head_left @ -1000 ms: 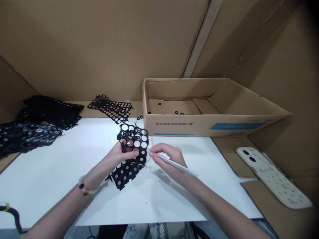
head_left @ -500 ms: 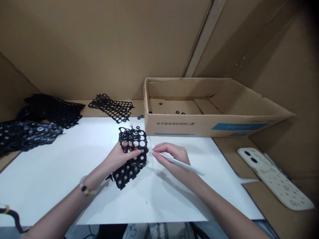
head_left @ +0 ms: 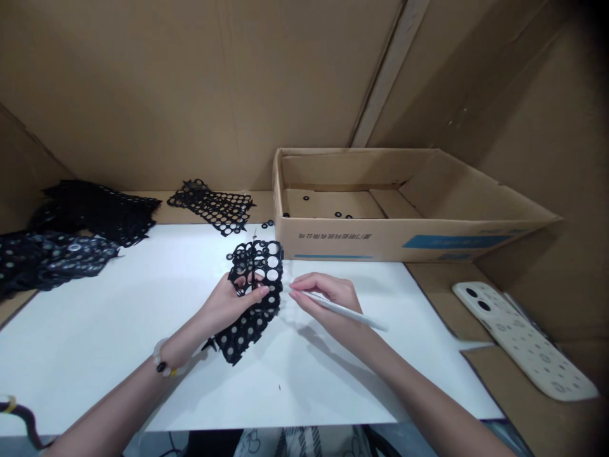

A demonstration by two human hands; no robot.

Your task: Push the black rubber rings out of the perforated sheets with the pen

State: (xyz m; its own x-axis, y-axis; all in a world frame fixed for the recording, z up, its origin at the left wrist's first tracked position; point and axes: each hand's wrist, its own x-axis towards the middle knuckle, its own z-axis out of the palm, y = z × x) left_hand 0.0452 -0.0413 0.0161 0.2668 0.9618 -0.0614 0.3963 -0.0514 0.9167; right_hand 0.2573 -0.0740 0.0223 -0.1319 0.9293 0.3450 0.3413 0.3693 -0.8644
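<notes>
My left hand [head_left: 233, 303] grips a black perforated rubber sheet [head_left: 254, 317], its fingers pushed through and curled over the holes. The sheet is bent and stands partly up off the white board, with its lower end resting near my wrist. My right hand [head_left: 328, 299] holds a slim white pick [head_left: 345, 311] like a pen. Its fine tip sits close to the sheet's right edge, and I cannot tell whether they touch. A beaded bracelet [head_left: 164, 358] circles my left wrist.
A white board [head_left: 95, 343] covers the table. Beyond it lie a black perforated sheet [head_left: 212, 206] and piled sheets [head_left: 61, 241] at the left. A cardboard box [head_left: 380, 244] holds small black rings [head_left: 339, 214]. A white perforated panel [head_left: 523, 343] lies at the right.
The sheet in my left hand has folded narrower at the top, and its upper part has shifted slightly. My right hand and the white pick have moved only slightly.
</notes>
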